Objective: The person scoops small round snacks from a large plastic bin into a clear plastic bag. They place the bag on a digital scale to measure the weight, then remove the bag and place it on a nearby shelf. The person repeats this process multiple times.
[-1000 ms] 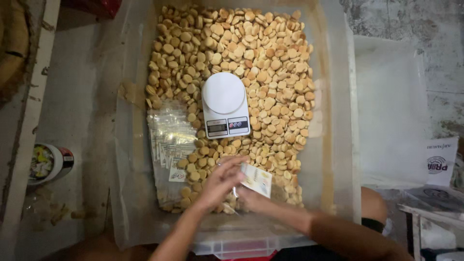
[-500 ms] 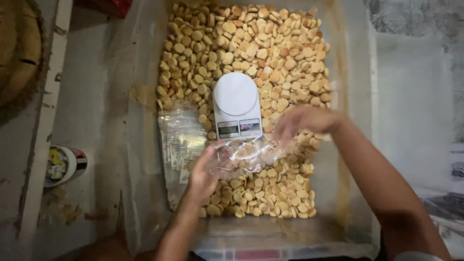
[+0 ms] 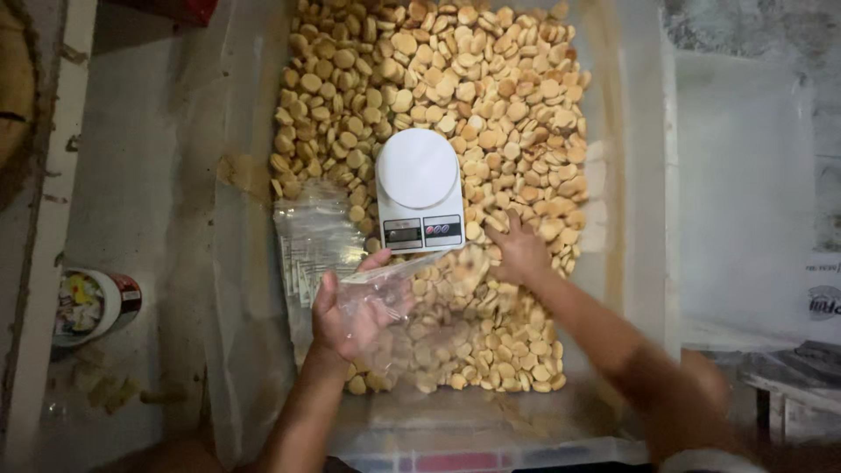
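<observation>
The left forearm rises from the bottom edge, and the left hand [image 3: 350, 315] sits palm up over the near part of a large clear plastic bin [image 3: 626, 263]. Its fingers are curled loosely, thumb raised, around a small clear plastic bag [image 3: 394, 293] whose open mouth spreads toward the right. The right arm reaches in from the lower right, slightly blurred. The right hand [image 3: 519, 252] lies palm down with fingers spread on the heap of small round tan biscuits [image 3: 473, 96] that fills the bin, touching them just beside a white digital kitchen scale [image 3: 419, 188]; whether it grips any cannot be told. The scale rests on the biscuits. A stack of empty clear bags [image 3: 307, 241] lies left of the scale.
</observation>
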